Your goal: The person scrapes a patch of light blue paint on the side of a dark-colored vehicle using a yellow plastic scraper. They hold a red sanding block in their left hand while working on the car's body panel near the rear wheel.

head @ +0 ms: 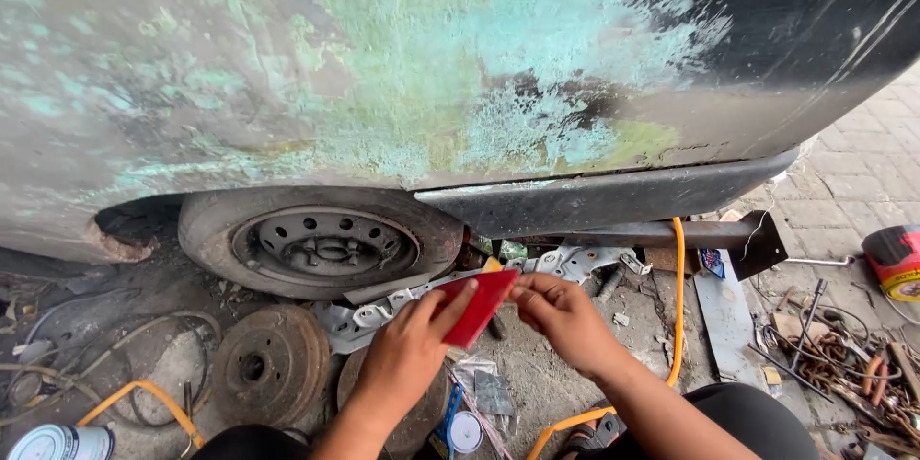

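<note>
Both my hands hold a flat red plastic spreader card (482,302) in front of me, low over the ground. My left hand (414,345) grips its lower left side, thumb on top. My right hand (561,314) pinches its upper right corner with fingertips. Above and behind stands a car body panel (402,67), sanded grey with patches of green and pale filler. A bare wheel (321,241) with a steel rim sits under the arch, directly beyond my left hand.
A rusty brake drum (271,360) lies on the ground at the left. An orange hose (677,307) runs past my right arm. A red tin (896,261), chains and metal scraps (824,355) lie on the right. A white tin (57,443) stands bottom left.
</note>
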